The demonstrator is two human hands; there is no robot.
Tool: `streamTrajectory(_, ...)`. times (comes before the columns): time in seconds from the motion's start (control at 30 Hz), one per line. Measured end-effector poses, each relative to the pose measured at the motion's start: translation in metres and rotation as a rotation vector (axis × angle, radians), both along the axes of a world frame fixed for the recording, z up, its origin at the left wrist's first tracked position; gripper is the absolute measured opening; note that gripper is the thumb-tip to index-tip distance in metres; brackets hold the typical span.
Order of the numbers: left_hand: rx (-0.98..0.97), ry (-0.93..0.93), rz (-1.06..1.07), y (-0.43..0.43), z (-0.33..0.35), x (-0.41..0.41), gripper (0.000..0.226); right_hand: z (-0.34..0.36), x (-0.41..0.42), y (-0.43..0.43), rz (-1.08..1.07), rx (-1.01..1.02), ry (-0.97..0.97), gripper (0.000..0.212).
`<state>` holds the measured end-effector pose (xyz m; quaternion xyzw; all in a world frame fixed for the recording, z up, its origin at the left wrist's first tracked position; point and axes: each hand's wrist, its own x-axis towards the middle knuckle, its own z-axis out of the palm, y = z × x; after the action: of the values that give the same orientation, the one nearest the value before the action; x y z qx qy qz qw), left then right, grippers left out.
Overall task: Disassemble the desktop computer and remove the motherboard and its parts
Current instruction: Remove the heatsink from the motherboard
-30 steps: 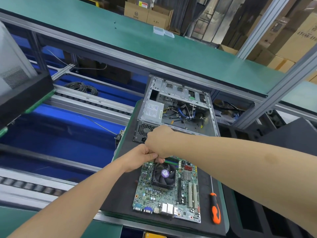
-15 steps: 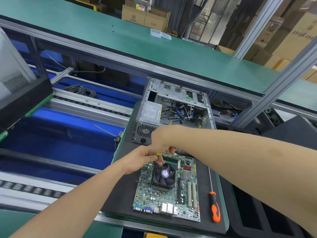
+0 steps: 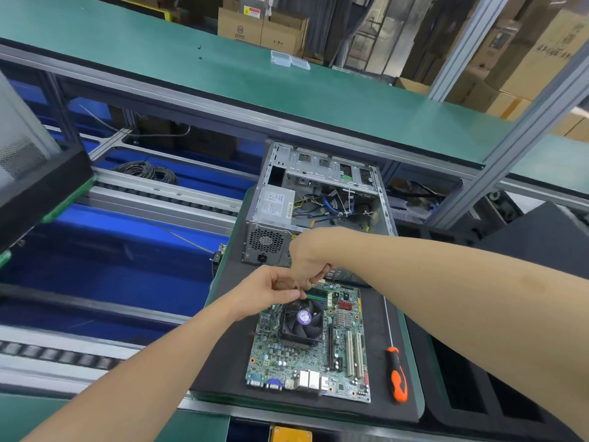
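**Both hands pinch at the far edge of the motherboard, which lies out of the case**

A long green bench top runs across the back, with cardboard boxes stacked behind it. Below and to the left lies a blue conveyor between metal rails.

The computer case stands open on the far end of a black mat. Its grey power supply sits in the left corner, and loose wires lie in a tangle beside it.

The motherboard lies flat on the same mat, just in front of the case, with its row of ports toward the near edge. A black fan sits on the far half of the board.

Both bare forearms reach in over the mat, and the hands meet above the board's far edge. The right hand is curled with its knuckles up. Its fingertips pinch a small pale piece just above the memory sticks, though what that piece is cannot be made out. The left hand is half closed, thumb against forefinger, right at the left end of those sticks. Whether it has hold of anything cannot be told.

An orange and black screwdriver lies on the mat just to the right of the board, apart from both hands. Its thin shaft points toward the case.
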<state>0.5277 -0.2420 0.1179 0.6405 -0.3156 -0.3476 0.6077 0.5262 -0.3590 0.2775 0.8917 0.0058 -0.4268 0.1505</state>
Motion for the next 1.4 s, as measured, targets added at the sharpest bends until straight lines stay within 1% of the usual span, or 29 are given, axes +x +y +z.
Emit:
streamTrajectory(0.03, 0.070, -0.110, -0.001, -0.003, 0.002, -0.001, 0.031, 0.002, -0.001, -0.005, 0.012, -0.013, -0.007, 0.036)
streamTrajectory(0.07, 0.166, -0.250, -0.003, -0.006, 0.005, -0.003, 0.040, 0.004, -0.005, -0.011, 0.024, -0.041, -0.005, 0.036)
streamTrajectory(0.1, 0.278, -0.400, -0.029, -0.010, 0.006, -0.005, 0.055, 0.005, -0.008, -0.018, 0.032, -0.078, 0.002, 0.036)
streamTrajectory(0.17, 0.542, -0.718, -0.192, -0.021, 0.006, -0.012, 0.097, 0.004, -0.016, -0.031, 0.033, -0.149, 0.035, 0.036)
streamTrajectory(0.2, 0.667, -0.842, -0.272, -0.027, 0.004, -0.016, 0.113, 0.002, -0.020, -0.038, 0.025, -0.171, 0.064, 0.036)
streamTrajectory(0.23, 0.746, -0.905, -0.309, -0.031, 0.001, -0.020, 0.119, -0.002, -0.024, -0.045, 0.002, -0.176, 0.085, 0.037)
streamTrajectory(0.27, 0.759, -0.919, -0.296, -0.034, -0.003, -0.022, 0.117, -0.005, -0.028, -0.052, -0.022, -0.174, 0.095, 0.038)
streamTrajectory(0.3, 0.723, -0.902, -0.259, -0.035, -0.007, -0.023, 0.110, -0.006, -0.033, -0.058, -0.034, -0.171, 0.100, 0.039)
streamTrajectory(0.4, 0.570, -0.781, -0.162, -0.031, -0.016, -0.024, 0.094, -0.007, -0.046, -0.074, -0.014, -0.149, 0.083, 0.035)
streamTrajectory(0.47, 0.541, -0.729, -0.164, -0.030, -0.019, -0.022, 0.091, -0.006, -0.054, -0.081, 0.067, -0.166, 0.059, 0.032)
streamTrajectory(0.53, 0.557, -0.707, -0.206, -0.032, -0.018, -0.021, 0.089, -0.007, -0.060, -0.085, 0.156, -0.183, 0.046, 0.034)
streamTrajectory(0.6, 0.636, -0.747, -0.260, -0.036, -0.014, -0.019, 0.089, -0.010, -0.062, -0.090, 0.162, -0.170, 0.004, 0.037)
streamTrajectory(0.63, 0.698, -0.804, -0.277, -0.039, -0.011, -0.019, 0.092, -0.012, -0.061, -0.093, 0.143, -0.150, -0.030, 0.038)
streamTrajectory(0.67, 0.756, -0.873, -0.279, -0.042, -0.008, -0.019, 0.095, -0.015, -0.060, -0.097, 0.109, -0.114, -0.082, 0.037)
streamTrajectory(0.73, 0.797, -0.960, -0.264, -0.052, -0.005, -0.021, 0.098, -0.023, -0.058, -0.102, 0.013, -0.025, -0.200, 0.038)
streamTrajectory(0.8, 0.801, -0.961, -0.264, -0.065, -0.004, -0.027, 0.090, -0.028, -0.057, -0.102, -0.035, 0.014, -0.246, 0.037)
streamTrajectory(0.9, 0.800, -0.984, -0.199, -0.075, -0.008, -0.036, 0.060, -0.035, -0.057, -0.100, -0.063, 0.040, -0.269, 0.027)
streamTrajectory(0.97, 0.767, -1.019, -0.118, -0.075, -0.013, -0.039, 0.046, -0.037, -0.058, -0.100, -0.071, 0.064, -0.275, 0.024)
streamTrajectory(1.07, 0.719, -1.045, -0.062, -0.072, -0.019, -0.040, 0.042, -0.036, -0.058, -0.102, -0.069, 0.075, -0.264, 0.024)
streamTrajectory(1.2, 0.706, -1.022, -0.038, -0.072, -0.018, -0.042, 0.035, -0.031, -0.058, -0.104, -0.030, 0.066, -0.256, 0.029)
streamTrajectory(1.4, 0.689, -1.005, -0.018, -0.071, -0.018, -0.042, 0.035, -0.028, -0.061, -0.102, -0.046, 0.113, -0.278, 0.030)
